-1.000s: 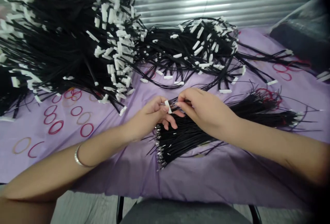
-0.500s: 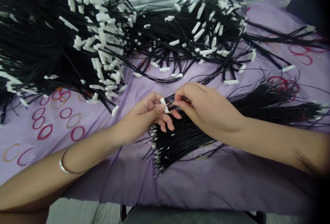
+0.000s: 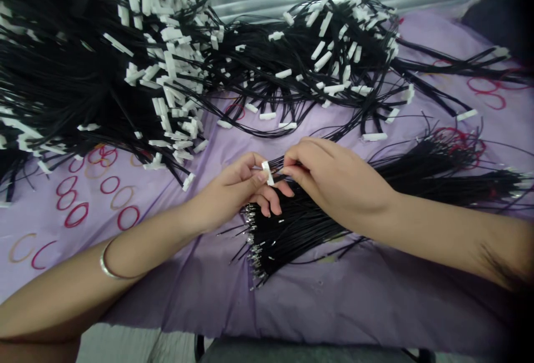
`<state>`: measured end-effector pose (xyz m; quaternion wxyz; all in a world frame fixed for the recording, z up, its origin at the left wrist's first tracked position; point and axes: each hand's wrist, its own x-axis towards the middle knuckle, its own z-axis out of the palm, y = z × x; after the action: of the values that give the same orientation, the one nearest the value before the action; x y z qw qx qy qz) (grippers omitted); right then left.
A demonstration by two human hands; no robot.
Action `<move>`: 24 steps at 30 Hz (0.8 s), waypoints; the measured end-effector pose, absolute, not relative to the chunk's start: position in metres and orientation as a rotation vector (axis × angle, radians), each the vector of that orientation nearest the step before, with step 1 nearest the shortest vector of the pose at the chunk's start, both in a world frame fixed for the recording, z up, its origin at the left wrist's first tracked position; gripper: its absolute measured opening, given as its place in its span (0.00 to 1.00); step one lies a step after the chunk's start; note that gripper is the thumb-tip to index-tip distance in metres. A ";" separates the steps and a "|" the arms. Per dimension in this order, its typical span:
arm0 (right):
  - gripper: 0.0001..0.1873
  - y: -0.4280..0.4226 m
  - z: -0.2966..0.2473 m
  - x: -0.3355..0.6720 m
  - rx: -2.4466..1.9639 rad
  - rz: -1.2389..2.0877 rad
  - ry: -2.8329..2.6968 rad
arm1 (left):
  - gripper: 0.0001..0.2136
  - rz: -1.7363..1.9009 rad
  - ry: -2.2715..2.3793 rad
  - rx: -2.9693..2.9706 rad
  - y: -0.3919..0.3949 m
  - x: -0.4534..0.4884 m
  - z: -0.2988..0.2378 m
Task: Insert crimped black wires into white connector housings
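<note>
Between thumb and forefinger, my left hand (image 3: 246, 182) grips a small white connector housing (image 3: 267, 173). Several black wires (image 3: 278, 163) run from the housing toward the right. My right hand (image 3: 321, 168) is closed in a pinch on a black wire just right of the housing; the wire's end is hard to make out. Under both hands lies a thick bundle of loose black wires (image 3: 292, 229), their bare metal terminals (image 3: 254, 246) fanned out at the left end.
A large heap of black wires with white connectors (image 3: 179, 73) fills the back left, and another pile (image 3: 325, 62) lies at the back middle. Red and yellow rubber bands (image 3: 76, 215) are scattered on the purple cloth (image 3: 334, 307). A second tied wire bundle (image 3: 442, 157) sits at right.
The view has shifted slightly, so everything sits a little lower and farther right. Both hands keep the same grip beside the white connector housing.
</note>
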<state>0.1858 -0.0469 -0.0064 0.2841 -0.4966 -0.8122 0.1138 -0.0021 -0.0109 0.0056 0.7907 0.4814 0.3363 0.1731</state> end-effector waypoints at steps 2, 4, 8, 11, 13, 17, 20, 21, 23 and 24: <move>0.08 -0.047 -0.005 0.186 -1.344 0.276 -2.193 | 0.07 0.375 0.726 1.046 -0.011 -0.002 0.006; 0.09 -0.048 -0.005 0.186 -1.347 0.239 -2.200 | 0.07 0.377 0.718 1.059 -0.011 -0.002 0.005; 0.09 -0.048 -0.005 0.185 -1.366 0.200 -2.214 | 0.06 0.373 0.713 1.070 -0.011 -0.002 0.005; 0.07 -0.047 -0.006 0.185 -1.373 0.176 -2.231 | 0.05 0.375 0.710 1.065 -0.011 -0.002 0.005; 0.06 -0.047 -0.006 0.185 -1.363 0.164 -2.229 | 0.05 0.375 0.713 1.068 -0.011 -0.002 0.005; 0.07 -0.047 -0.004 0.185 -1.379 0.183 -2.240 | 0.05 0.373 0.716 1.096 -0.013 -0.002 0.006; 0.07 -0.047 -0.005 0.182 -1.383 0.203 -2.265 | 0.05 0.375 0.704 1.111 -0.013 -0.002 0.006; 0.07 -0.047 -0.006 0.180 -1.371 0.210 -2.268 | 0.05 0.373 0.704 1.115 -0.013 -0.002 0.005; 0.07 -0.045 -0.010 0.176 -1.355 0.226 -2.257 | 0.06 0.374 0.718 1.115 -0.012 -0.002 0.004; 0.07 -0.044 -0.011 0.175 -1.355 0.239 -2.245 | 0.07 0.377 0.723 1.110 -0.012 -0.002 0.003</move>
<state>0.1746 -0.0443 -0.0112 0.2515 -0.4982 -0.8251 0.0880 -0.0018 -0.0116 0.0030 0.7723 0.5120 0.3335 0.1740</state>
